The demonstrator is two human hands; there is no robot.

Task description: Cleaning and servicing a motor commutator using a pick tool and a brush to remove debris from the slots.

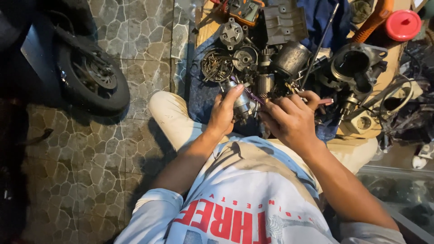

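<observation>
Your left hand [223, 115] is wrapped around a small cylindrical metal motor part [241, 103], thumb up along its side and fingers [235, 91] curled closed on it; the part sits just above your lap, in front of your knees. Your right hand [291, 119] is closed in a pinch on a slim purple-handled tool [253, 96], whose tip meets the motor part; a second thin tool end [326, 101] shows past the right-hand knuckles, though you cannot tell whether it is the same tool. Directly beyond the hands lie a round tray of screws [216, 66], a grey metal cylinder [290, 58] and a large cast housing [355, 65]; a red lid [403, 25] rests at the far right. A motorcycle wheel [92, 79] stands on the stone-tiled floor [81, 171] to your left, well apart from the hands.
</observation>
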